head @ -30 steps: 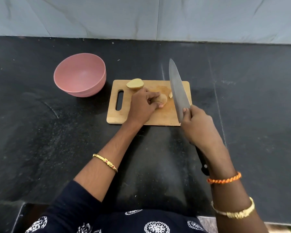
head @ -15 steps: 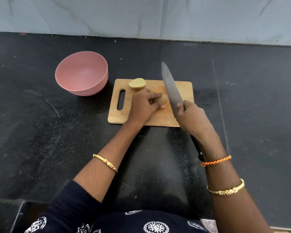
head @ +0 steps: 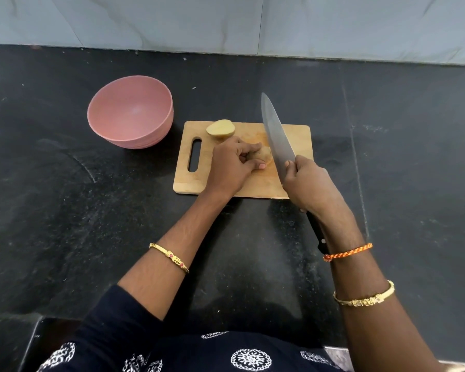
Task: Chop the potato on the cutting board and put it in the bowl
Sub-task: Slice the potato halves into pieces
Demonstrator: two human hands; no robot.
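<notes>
**What you are wearing**

Your top (head: 188,353) is dark navy, printed with white round floral medallions across the front, and its left sleeve (head: 113,320) ends short of the elbow, leaving your forearm bare. On your left arm you have a thin gold bangle (head: 169,257) set with small red stones. On your right wrist sits a twisted orange thread band (head: 346,252), and further up that arm a gold bracelet (head: 365,298) with an ornate clasp section.
</notes>
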